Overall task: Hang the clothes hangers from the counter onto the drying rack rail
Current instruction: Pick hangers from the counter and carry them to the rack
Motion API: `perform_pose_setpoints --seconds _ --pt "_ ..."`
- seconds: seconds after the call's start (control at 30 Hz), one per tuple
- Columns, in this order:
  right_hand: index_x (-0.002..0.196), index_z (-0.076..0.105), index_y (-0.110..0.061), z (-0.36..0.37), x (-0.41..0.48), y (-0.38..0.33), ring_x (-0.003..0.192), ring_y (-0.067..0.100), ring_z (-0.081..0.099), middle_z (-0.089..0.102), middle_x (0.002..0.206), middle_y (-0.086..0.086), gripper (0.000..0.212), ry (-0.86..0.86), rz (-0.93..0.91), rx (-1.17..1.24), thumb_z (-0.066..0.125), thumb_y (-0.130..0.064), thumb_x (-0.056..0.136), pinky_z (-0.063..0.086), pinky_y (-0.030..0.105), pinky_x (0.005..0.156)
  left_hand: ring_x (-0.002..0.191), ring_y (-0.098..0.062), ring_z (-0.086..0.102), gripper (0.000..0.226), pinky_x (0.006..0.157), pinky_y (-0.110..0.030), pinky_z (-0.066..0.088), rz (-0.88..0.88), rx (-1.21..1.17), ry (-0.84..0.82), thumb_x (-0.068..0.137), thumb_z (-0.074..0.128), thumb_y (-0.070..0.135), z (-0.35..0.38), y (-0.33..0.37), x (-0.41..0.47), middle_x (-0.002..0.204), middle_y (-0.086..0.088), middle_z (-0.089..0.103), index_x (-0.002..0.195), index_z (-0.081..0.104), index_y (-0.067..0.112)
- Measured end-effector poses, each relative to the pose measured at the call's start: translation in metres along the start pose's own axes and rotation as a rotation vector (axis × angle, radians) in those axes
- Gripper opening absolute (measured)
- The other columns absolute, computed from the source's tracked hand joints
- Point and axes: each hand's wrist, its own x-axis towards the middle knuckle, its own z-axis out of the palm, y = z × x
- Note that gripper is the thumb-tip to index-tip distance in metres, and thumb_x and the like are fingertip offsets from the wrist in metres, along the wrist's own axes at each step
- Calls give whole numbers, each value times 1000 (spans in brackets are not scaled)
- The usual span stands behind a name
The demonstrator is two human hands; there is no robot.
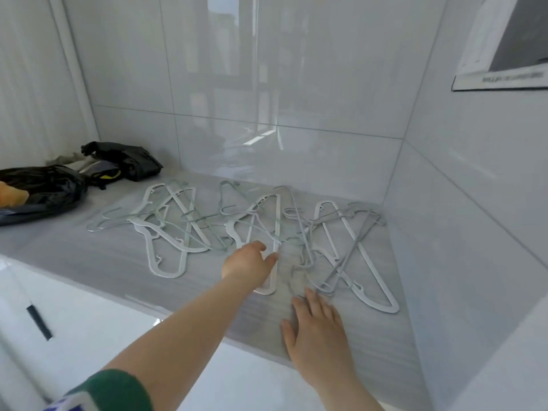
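Grey counter [89,256] bears tangled hangers [184,232] and black bags [41,188].

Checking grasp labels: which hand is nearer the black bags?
Left. The left hand is mid-counter over the hangers, right of the black bags; the right hand lies farther right, near the front edge.

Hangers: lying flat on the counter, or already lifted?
Lying flat: the hangers overlap in a tangle on the counter, none raised. Left hand reaches over one; right hand is open beside them.
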Motion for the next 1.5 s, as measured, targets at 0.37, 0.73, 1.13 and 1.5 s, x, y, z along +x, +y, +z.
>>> perform_pose_setpoints --seconds 0.37,0.73,1.13,1.5 --pt "70 74 -20 -2 2 3 77 9 70 74 86 -4 50 58 25 -78 81 -55 35 57 27 62 99 -28 58 12 74 -27 38 -96 4 -86 83 48 26 22 21 39 102 -9 65 80 53 16" --pt "64 72 -20 -4 0 0 71 10 71 74 79 -3 50 97 24 -92 84 -53 28 57 28 59 28 -6 53 26 30 -16 38 -210 -675 -49 96 34 7 -15 5 25 70 -4 57 113 48 -7" --pt "135 33 -23 0 0 5 139 11 14 12 154 -2 48 -18 22 98 32 -44 93 11 29 113 43 -10 58 19 44 -20 46 2 -600 307 95 32 10 -77 -33 -22 72 4 57 98 51 14" --pt "120 54 4 -37 -12 -5 125 38 43 46 134 23 43 74 -112 312 64 -8 80 32 45 103 38 0 54 27 60 -32 49 30 -188 563 93 39 12 -147 -70 -172 69 15 60 81 51 33"
